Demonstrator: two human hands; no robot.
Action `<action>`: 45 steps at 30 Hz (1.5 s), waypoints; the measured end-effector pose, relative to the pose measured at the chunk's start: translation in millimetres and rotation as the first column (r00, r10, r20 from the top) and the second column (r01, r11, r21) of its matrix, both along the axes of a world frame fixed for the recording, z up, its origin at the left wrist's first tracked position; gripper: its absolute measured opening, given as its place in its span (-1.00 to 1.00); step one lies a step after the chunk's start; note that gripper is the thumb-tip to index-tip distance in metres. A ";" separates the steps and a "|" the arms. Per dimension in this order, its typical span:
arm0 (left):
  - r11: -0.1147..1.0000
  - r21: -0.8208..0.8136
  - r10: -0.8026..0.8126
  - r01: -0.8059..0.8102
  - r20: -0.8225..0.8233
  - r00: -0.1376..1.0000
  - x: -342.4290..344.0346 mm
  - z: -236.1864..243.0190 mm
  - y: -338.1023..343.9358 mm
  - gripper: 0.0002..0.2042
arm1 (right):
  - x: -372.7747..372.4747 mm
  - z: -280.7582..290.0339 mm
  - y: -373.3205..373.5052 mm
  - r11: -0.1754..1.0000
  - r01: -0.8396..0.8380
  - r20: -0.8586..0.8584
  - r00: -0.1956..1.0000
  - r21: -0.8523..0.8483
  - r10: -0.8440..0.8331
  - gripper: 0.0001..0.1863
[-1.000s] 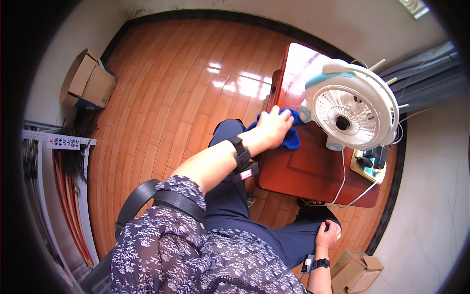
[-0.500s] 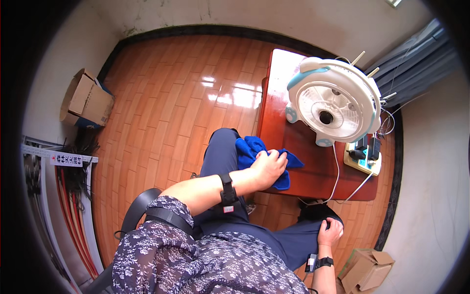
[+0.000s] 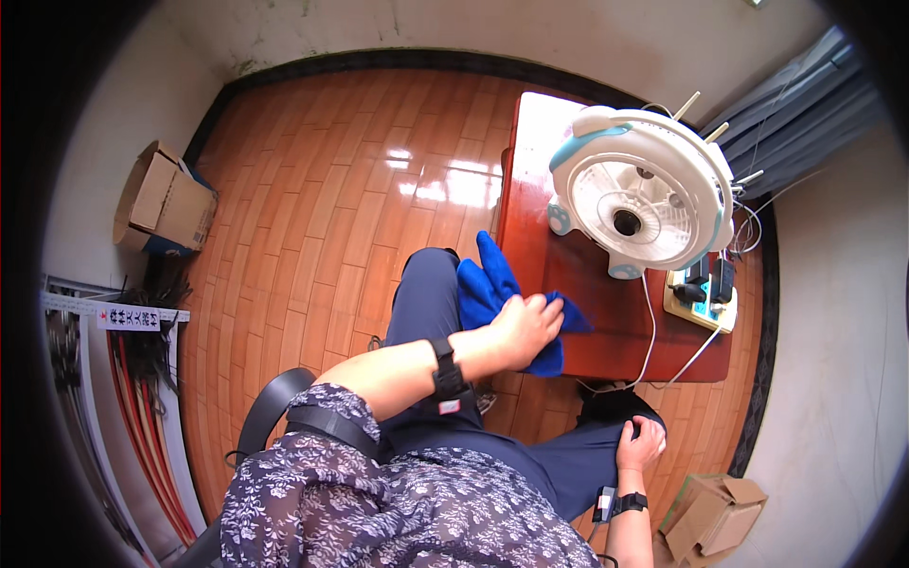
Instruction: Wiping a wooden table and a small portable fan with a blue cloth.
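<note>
My left hand, with a black band on the wrist, presses down on a blue cloth at the near left edge of a reddish-brown low table. Part of the cloth hangs off the table over my left thigh. A white and light-blue fan stands on the table just beyond the hand, tilted upward. My right hand rests on my right knee with nothing in it and wears a black wristwatch.
A white power strip with plugs and cables lies on the table's right end. An open cardboard box sits by the left wall, another at lower right. Grey curtains hang at the right. Wooden floor surrounds the table.
My left hand has drawn the blue cloth from beside the fan's base back along the table toward its near left edge. My right hand stays on the knee.
</note>
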State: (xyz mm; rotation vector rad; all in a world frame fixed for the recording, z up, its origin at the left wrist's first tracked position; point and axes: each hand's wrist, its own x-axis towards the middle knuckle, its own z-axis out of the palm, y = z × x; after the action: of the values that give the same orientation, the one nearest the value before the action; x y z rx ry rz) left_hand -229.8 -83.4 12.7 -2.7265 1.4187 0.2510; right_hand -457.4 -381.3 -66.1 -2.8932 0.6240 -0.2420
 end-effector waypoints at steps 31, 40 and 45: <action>0.199 -0.927 -0.587 -0.318 -0.372 0.719 3.4 116.5 -18.2 -0.57 | 91.7 41.8 80.4 0.253 -0.221 0.207 0.975 0.942 0.080 -0.47; 0.779 -0.486 0.247 -0.397 -0.345 0.905 2.1 6.7 59.8 -0.35 | 138.0 101.9 77.2 0.897 -0.402 0.012 0.913 0.185 0.407 -0.11; 0.793 -0.545 0.157 -0.272 -0.247 0.956 -3.4 4.4 52.0 -0.32 | 155.2 82.6 110.7 0.846 -0.491 0.205 0.867 0.207 0.454 -0.08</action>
State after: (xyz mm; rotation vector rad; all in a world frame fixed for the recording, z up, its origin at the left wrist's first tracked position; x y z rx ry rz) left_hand -233.2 -31.3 17.2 -3.4573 1.4042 0.0997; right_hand -302.2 -270.6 16.5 -2.6379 -0.0957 -0.2791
